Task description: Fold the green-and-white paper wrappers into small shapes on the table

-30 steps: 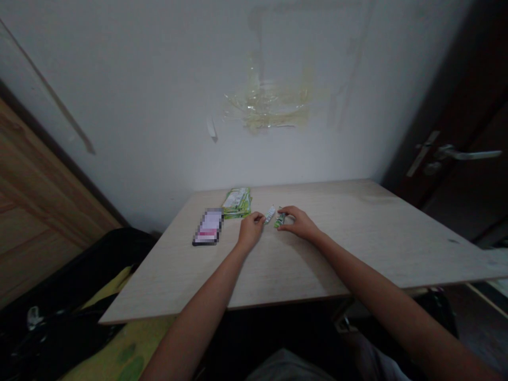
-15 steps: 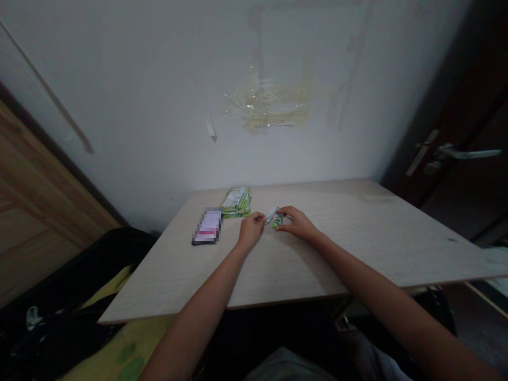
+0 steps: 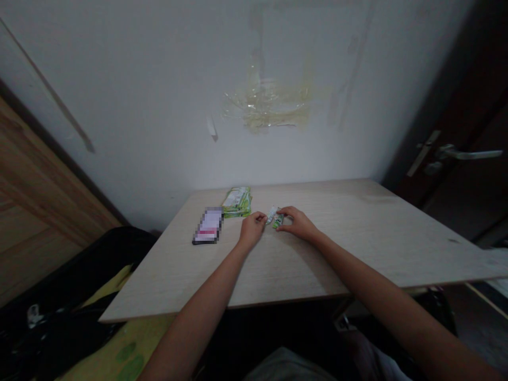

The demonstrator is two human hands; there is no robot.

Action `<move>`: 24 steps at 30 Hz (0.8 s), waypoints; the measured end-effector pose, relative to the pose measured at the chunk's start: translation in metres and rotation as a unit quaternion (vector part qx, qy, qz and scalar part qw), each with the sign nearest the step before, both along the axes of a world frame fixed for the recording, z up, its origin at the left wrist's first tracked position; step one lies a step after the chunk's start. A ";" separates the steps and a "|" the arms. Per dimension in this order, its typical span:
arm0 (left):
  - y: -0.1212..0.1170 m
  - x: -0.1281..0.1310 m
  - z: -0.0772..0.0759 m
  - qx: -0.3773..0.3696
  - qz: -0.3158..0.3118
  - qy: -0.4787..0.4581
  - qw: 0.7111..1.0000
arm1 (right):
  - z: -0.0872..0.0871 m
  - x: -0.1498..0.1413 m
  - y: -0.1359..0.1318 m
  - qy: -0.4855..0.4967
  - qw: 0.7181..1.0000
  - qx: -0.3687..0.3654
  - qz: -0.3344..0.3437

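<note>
Both my hands rest near the far middle of a pale wooden table [image 3: 357, 248]. My left hand [image 3: 251, 230] is closed, pinching the left end of a small green and white sachet [image 3: 274, 217]. My right hand [image 3: 298, 223] is curled round the sachet's right end, fingertips pinching it. The sachet sits just above the table between the two hands. A stack of similar green and white packets [image 3: 237, 201] lies on the table just left of my left hand, close to the wall.
A phone [image 3: 208, 226] lies on the table left of my hands. A white wall with old tape marks stands behind the table. A dark door with a metal handle [image 3: 460, 154] is at the right. Dark bags and yellow-green fabric lie low left.
The two hands have drawn slightly closer together on the sachet; one second ago its two parts were a little farther apart. Nothing else has moved.
</note>
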State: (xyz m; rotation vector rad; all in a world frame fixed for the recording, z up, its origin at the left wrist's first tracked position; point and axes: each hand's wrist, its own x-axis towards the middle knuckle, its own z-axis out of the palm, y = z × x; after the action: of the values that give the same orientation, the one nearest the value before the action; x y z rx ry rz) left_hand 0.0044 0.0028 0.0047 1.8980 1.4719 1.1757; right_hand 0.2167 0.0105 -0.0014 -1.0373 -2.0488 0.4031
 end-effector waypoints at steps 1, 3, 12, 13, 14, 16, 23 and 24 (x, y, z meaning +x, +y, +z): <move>0.000 0.000 0.000 0.002 -0.004 0.000 1.000 | 0.000 0.000 0.000 -0.002 1.000 0.003 0.001; 0.000 -0.001 -0.001 0.009 -0.010 0.001 1.000 | -0.002 0.000 0.001 -0.004 1.000 0.009 0.004; 0.001 0.000 -0.001 0.010 -0.018 0.005 1.000 | -0.005 -0.001 0.003 -0.035 0.999 0.025 0.011; 0.001 0.000 -0.001 0.010 -0.017 0.007 1.000 | -0.005 -0.001 0.003 -0.038 0.999 0.025 0.011; 0.001 0.000 -0.002 0.009 -0.017 0.008 1.000 | -0.005 -0.001 0.003 -0.040 0.999 0.025 0.010; 0.002 0.000 -0.003 0.005 -0.019 0.006 1.000 | -0.005 -0.002 0.003 -0.042 0.999 0.023 0.009; 0.006 -0.001 -0.012 0.015 -0.035 0.010 0.999 | -0.006 -0.003 0.002 -0.031 0.999 0.027 0.006; 0.007 -0.001 -0.013 0.014 -0.035 0.011 0.999 | -0.005 -0.003 0.002 -0.029 0.999 0.027 0.007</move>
State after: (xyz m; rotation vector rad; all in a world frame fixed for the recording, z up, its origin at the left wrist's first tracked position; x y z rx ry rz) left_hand 0.0039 0.0094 -0.0080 1.9704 1.3954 1.1533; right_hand 0.2136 0.0122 -0.0065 -1.0139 -2.1083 0.3262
